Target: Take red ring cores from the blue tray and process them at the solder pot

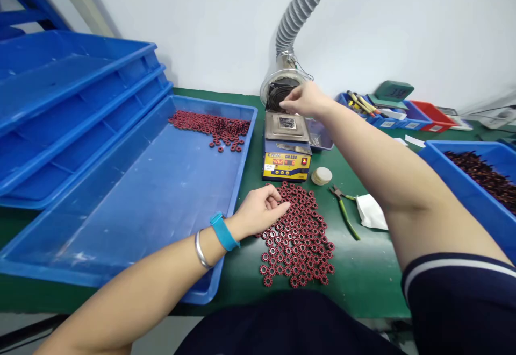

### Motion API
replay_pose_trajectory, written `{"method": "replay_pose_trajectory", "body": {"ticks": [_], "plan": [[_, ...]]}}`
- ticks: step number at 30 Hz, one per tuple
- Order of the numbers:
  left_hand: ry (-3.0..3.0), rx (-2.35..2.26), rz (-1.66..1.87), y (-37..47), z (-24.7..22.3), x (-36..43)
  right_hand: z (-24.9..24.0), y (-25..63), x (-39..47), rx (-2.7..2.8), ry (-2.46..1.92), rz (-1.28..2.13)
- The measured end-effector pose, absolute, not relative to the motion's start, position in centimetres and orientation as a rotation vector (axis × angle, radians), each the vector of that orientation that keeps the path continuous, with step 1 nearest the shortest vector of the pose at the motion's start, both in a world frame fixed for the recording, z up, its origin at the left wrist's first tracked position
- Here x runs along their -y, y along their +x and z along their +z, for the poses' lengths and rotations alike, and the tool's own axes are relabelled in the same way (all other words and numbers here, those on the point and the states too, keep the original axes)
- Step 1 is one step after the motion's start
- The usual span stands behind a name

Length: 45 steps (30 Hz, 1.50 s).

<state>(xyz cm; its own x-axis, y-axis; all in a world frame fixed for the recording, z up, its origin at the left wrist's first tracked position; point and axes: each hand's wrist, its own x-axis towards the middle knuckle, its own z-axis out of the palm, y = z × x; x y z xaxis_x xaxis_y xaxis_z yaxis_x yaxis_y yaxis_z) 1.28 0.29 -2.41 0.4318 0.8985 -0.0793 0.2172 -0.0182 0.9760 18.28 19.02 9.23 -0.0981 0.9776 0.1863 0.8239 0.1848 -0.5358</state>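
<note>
From where I stand, the work appears to be partway through. Red wound ring cores (296, 231) lie in two lots. One lot is spread in a loose single layer on the green bench (363, 285), directly in front of the solder pot (286, 174). The second lot is heaped in the far right corner of the large blue tray (157, 188); most of the tray floor is bare. Which lot has been processed cannot be told from here, so the remaining quantity cannot be stated. The right hand (308, 99) is above the solder pot, near its rear edge and below the extraction duct (304, 8). Its thumb and forefinger are brought together at the tips; whether a core is gripped between them cannot be determined. The left hand (258, 212) is at the near-left side of the bench lot, over the cores. Its fingers are loosely curled, the thumb is extended away from them, and no core is visible in the gap; contact with the cores below cannot be confirmed. The green-handled cutters (349, 220) lie on the bench, untouched, right of the cores.
</note>
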Motion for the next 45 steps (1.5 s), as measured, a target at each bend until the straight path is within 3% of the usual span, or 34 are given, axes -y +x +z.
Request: {"method": "replay_pose_trajectory", "body": {"ticks": [4,6,11,16,26,34,40,45], "plan": [[1.309,-0.948,0.943,1.4,-1.7,-0.5,7.0,18.6,-12.8,1.719,-1.328,0.974],[1.185,-0.907,1.045,1.4,-1.4,-0.7,5.1,18.4,-9.0,1.674,-1.144,1.068],[1.056,-0.855,1.141,1.5,-0.9,-0.4,1.2,17.2,-1.1,1.652,-1.056,0.804],[1.087,-0.866,1.156,1.8,-0.8,0.0,0.3,16.8,1.1,1.749,-1.087,0.461],[1.227,-0.928,1.06,1.6,-0.7,-0.2,0.2,17.9,2.6,1.835,-1.047,0.415],[1.257,-0.974,1.144,0.7,-0.4,-1.7,-3.6,28.0,8.4,1.763,-1.434,0.429],[1.267,-1.501,1.342,-3.0,-1.7,-6.9,-6.3,31.1,13.7,1.93,-1.573,0.583],[1.353,-2.15,1.016,-7.6,-5.5,-11.6,-7.4,30.0,15.0,1.955,-1.664,0.572]]}}
